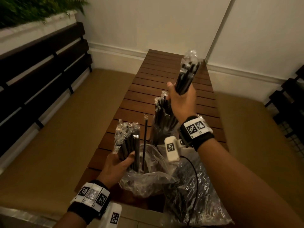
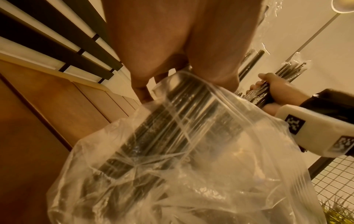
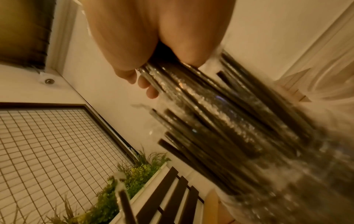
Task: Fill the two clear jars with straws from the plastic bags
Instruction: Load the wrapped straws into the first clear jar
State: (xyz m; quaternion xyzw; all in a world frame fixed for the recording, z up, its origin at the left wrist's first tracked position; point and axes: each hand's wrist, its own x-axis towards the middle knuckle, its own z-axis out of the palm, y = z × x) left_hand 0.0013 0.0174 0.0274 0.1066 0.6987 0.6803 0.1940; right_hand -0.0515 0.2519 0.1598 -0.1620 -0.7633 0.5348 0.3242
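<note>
My left hand (image 1: 125, 160) grips a bundle of black straws in clear wrappers (image 1: 130, 142), upright, its lower end inside the mouth of a clear plastic bag (image 1: 148, 183). In the left wrist view the left hand (image 2: 172, 60) holds these straws (image 2: 172, 121) inside that bag (image 2: 220, 159). My right hand (image 1: 182, 96) is raised over the table and grips a second bundle of black straws (image 1: 187, 74); the right wrist view shows its fingers (image 3: 147, 89) curled round that bundle (image 3: 229, 121). Behind my right wrist a clear jar (image 1: 158, 134) holds several straws. A single straw (image 1: 145, 142) stands upright beside it.
A slatted wooden table (image 1: 164, 76) runs away from me to a white wall. A second crinkled plastic bag with dark straws (image 1: 197, 195) lies at the near right. A dark slatted bench back (image 1: 41, 76) stands to the left, a wire-mesh rack (image 1: 294, 122) to the right.
</note>
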